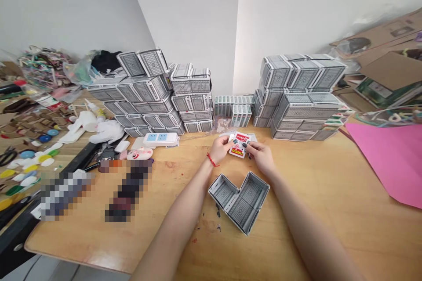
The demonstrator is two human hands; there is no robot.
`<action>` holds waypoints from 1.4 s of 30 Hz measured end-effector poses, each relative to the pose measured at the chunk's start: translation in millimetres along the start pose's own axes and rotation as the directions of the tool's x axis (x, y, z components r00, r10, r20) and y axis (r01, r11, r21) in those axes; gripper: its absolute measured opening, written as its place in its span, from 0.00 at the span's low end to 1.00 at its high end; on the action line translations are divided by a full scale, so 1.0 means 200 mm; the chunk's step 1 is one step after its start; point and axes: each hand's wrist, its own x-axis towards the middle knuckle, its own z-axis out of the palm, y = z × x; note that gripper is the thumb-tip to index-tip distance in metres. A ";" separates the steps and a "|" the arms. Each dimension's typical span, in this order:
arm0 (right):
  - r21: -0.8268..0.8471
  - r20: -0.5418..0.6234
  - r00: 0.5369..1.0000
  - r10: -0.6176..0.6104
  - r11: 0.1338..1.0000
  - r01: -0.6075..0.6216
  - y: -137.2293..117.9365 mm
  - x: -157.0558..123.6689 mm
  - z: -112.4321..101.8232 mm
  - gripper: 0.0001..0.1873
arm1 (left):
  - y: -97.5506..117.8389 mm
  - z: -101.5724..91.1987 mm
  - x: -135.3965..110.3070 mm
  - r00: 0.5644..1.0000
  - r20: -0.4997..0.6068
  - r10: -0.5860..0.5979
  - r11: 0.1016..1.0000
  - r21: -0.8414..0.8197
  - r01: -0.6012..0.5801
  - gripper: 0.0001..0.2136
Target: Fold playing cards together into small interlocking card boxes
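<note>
1. Pack (239, 144) of red poker cards, seen from the head view, is held up between both my hands, just above the table (329, 215).
2. Left hand (220, 149) pinches its left edge, with a red string at that wrist.
3. Right hand (260, 156) has its fingers closed on the right edge.
4. Nearer me, an open patterned box (240, 199) lies on the wood.
5. Stacks (148, 96) of like boxes stand behind, and a pink sheet (389, 162) lies to my right.

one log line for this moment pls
left hand: grips card pack | right hand: grips same pack | open carton: on table, nearer the person than the hands | stacked boxes: behind
</note>
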 end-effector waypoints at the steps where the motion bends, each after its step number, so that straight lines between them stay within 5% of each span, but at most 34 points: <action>1: -0.004 0.009 1.000 -0.005 1.000 0.005 0.00 0.00 0.00 0.16 | 0.00 0.00 0.00 1.000 -0.003 -0.004 1.000 0.009 0.004 0.08; 7: 0.045 0.027 0.999 -0.034 0.998 0.032 0.02 0.01 0.00 0.19 | -0.02 -0.02 0.02 1.000 -0.001 -0.010 1.000 0.029 0.010 0.08; 16: -0.114 -0.007 0.995 -0.095 0.989 0.094 -0.01 -0.02 0.00 0.23 | -0.04 -0.03 0.02 0.999 0.049 -0.021 0.998 0.064 0.018 0.07; 30: -0.040 0.116 0.993 0.011 0.999 -0.006 0.01 0.02 -0.03 0.19 | -0.05 -0.04 0.02 1.000 -0.008 0.015 0.987 0.162 -0.013 0.10; 42: -0.045 0.085 0.995 -0.043 0.998 0.047 -0.01 -0.01 -0.02 0.20 | 0.00 -0.06 0.00 0.985 0.007 -0.172 0.974 -0.148 0.171 0.13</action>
